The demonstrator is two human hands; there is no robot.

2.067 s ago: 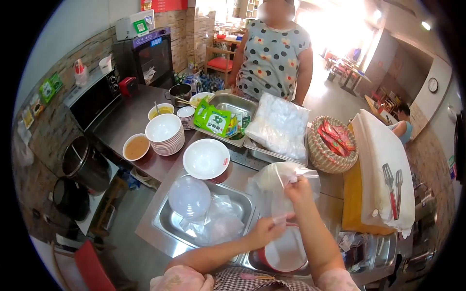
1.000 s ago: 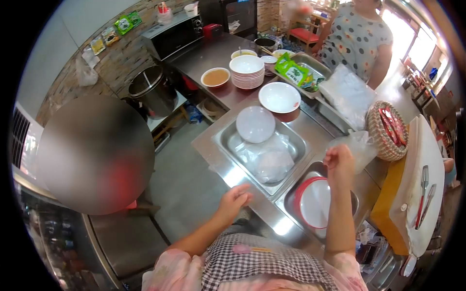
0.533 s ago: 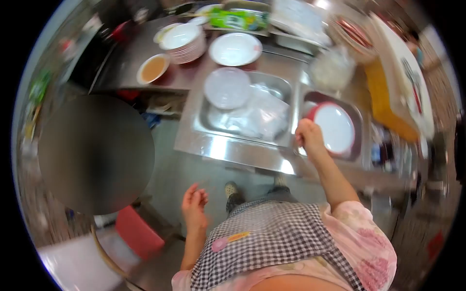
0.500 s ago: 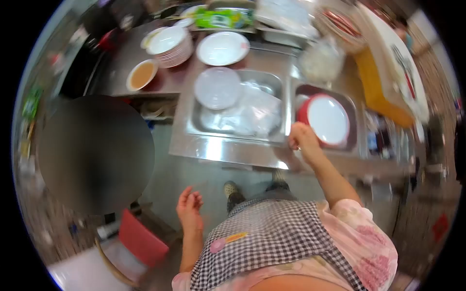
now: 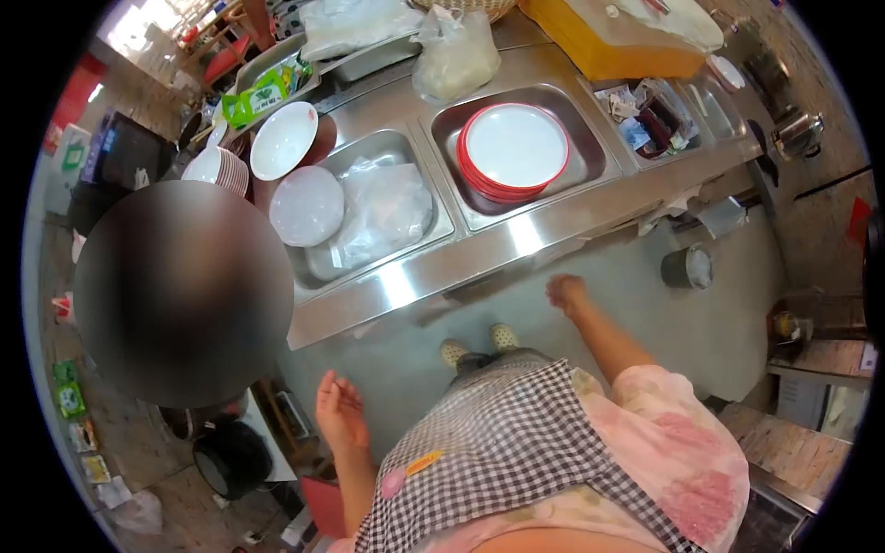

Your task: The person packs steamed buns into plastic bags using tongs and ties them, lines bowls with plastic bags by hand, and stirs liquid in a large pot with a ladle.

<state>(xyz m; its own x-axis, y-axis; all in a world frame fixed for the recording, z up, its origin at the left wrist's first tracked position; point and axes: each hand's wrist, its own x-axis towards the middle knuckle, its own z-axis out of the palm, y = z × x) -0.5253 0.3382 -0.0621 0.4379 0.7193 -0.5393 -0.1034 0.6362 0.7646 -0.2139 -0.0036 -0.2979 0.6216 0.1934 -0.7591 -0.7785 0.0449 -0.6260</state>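
Observation:
My left hand (image 5: 343,412) hangs over the floor beside the apron, palm partly turned up. Its fingers are loosely bent and apart, and nothing shows in them. My right hand (image 5: 567,292) is in front of the counter edge, clear of the steel, with its fingers curled in and no object visible. Beyond it, a stack of red-rimmed white plates (image 5: 516,147) sits in a steel basin (image 5: 590,152). To the left, another basin (image 5: 441,226) holds a clear plastic bag (image 5: 387,212) and a pale round lid or dish (image 5: 307,206).
A white bowl (image 5: 284,141) and stacked bowls (image 5: 218,170) stand at the counter's left. A knotted plastic bag (image 5: 456,57) and a yellow block (image 5: 613,46) lie at the back. A small bin (image 5: 688,267) stands on the floor at right. A blurred disc covers the left.
My right hand has drawn back from beside the plate stack to below the counter edge. My view has turned right, shifting the counter leftward. My left hand still hangs low.

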